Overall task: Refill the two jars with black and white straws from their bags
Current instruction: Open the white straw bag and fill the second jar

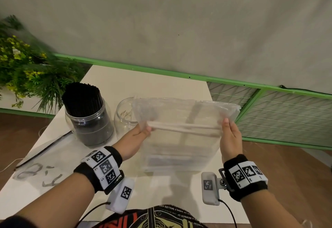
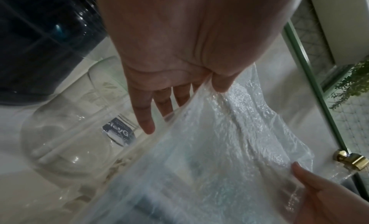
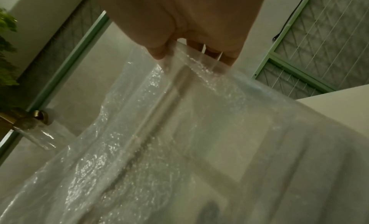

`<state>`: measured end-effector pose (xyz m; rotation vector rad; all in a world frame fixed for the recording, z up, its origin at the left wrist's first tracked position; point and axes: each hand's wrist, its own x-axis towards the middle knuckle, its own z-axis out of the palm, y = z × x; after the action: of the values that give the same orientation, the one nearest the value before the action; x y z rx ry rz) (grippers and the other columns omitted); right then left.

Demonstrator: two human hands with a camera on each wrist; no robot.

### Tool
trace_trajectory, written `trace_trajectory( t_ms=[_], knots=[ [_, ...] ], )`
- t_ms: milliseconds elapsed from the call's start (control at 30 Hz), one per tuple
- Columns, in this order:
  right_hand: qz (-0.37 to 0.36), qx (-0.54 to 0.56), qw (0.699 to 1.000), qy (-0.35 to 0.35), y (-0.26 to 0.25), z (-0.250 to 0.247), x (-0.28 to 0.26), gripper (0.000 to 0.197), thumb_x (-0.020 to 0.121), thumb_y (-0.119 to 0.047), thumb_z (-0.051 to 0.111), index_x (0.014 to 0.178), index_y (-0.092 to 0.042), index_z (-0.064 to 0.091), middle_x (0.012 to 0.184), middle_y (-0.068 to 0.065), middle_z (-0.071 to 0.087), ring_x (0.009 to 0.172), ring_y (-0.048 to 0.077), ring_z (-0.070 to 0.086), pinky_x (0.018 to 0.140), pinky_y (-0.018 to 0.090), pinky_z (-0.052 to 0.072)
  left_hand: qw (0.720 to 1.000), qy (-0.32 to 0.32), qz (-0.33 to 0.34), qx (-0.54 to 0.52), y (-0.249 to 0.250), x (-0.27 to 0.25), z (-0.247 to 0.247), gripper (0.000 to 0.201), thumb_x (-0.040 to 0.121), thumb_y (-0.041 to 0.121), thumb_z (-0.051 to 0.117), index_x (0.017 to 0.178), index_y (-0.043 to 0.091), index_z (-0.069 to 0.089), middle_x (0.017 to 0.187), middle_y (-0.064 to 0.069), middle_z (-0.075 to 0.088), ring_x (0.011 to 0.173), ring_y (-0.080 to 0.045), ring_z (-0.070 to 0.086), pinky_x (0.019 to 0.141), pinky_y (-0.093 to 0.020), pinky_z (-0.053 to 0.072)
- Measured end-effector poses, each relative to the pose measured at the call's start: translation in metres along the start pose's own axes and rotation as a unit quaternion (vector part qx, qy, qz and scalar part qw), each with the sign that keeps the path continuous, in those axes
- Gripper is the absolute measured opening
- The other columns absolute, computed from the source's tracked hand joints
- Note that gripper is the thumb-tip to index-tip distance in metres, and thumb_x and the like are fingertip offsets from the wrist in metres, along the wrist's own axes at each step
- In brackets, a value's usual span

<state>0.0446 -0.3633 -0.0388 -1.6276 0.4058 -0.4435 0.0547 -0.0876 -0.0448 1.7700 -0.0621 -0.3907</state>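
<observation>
I hold a clear plastic bag (image 1: 181,148) up over the white table (image 1: 161,200), between both hands. My left hand (image 1: 144,129) pinches its left side, thumb in front and fingers behind. My right hand (image 1: 227,125) pinches the right side the same way. A thin bundle of white straws (image 1: 183,129) lies crosswise inside the bag between my hands. Behind the bag stands an empty clear jar (image 1: 124,114). Left of it, another jar (image 1: 89,125) is packed with upright black straws (image 1: 80,96). The left wrist view shows the bag (image 2: 229,148) beside the empty jar (image 2: 69,140).
A flat, empty clear bag (image 1: 45,152) with a dark strip lies at the table's left. A leafy plant (image 1: 23,69) stands at the far left. A green-framed mesh fence (image 1: 278,113) runs behind. A small clear item with a brass-coloured cap (image 2: 351,159) lies behind the held bag.
</observation>
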Motion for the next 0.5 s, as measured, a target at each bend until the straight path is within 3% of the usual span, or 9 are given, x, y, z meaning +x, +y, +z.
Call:
trace_trajectory(
  t_ms=[133,233,367,433,500],
  knots=[
    [-0.012,0.007,1.000,0.005,-0.001,-0.003,0.004,0.019,0.101,-0.027,0.045,0.097,-0.037,0.061,0.111,-0.011,0.061,0.109,0.005,0.056,0.100,0.028,0.040,0.997,0.060,0.015,-0.041,0.002,0.001,-0.003,0.025,0.097,0.033,0.048,0.119,0.024,0.056,0.111,0.008,0.061,0.110,-0.011,0.056,0.088,-0.024,0.046],
    [-0.015,-0.003,1.000,0.010,-0.001,-0.004,0.005,0.022,0.102,-0.027,0.045,0.094,-0.039,0.061,0.106,-0.013,0.059,0.106,0.003,0.055,0.101,0.029,0.040,0.997,0.064,0.037,-0.029,0.003,0.001,-0.008,0.031,0.098,0.032,0.046,0.126,0.024,0.056,0.118,0.011,0.062,0.109,-0.003,0.055,0.078,-0.013,0.041],
    [-0.030,-0.035,0.999,0.016,-0.001,-0.003,0.008,0.021,0.102,-0.030,0.044,0.102,-0.039,0.064,0.105,-0.006,0.057,0.100,0.002,0.054,0.098,0.028,0.039,0.997,0.065,0.049,-0.003,0.001,0.004,-0.013,0.023,0.098,0.031,0.047,0.114,0.032,0.064,0.116,0.016,0.064,0.106,0.001,0.057,0.076,-0.016,0.042],
    [-0.045,-0.080,0.996,0.016,-0.003,-0.005,0.010,0.026,0.102,-0.029,0.043,0.114,-0.026,0.065,0.107,0.000,0.055,0.094,-0.002,0.050,0.094,0.027,0.037,0.997,0.063,0.047,0.009,0.001,0.005,-0.014,0.021,0.098,0.030,0.047,0.104,0.036,0.066,0.111,0.016,0.066,0.104,-0.003,0.059,0.076,-0.021,0.044],
    [-0.076,-0.111,0.990,0.031,-0.007,-0.007,0.010,0.026,0.102,-0.027,0.043,0.108,-0.018,0.066,0.100,0.002,0.051,0.088,0.006,0.048,0.089,0.027,0.036,0.996,0.068,0.055,0.008,0.003,0.005,-0.015,0.021,0.099,0.028,0.047,0.100,0.035,0.067,0.101,0.012,0.069,0.095,-0.006,0.063,0.075,-0.025,0.047]
  ],
)
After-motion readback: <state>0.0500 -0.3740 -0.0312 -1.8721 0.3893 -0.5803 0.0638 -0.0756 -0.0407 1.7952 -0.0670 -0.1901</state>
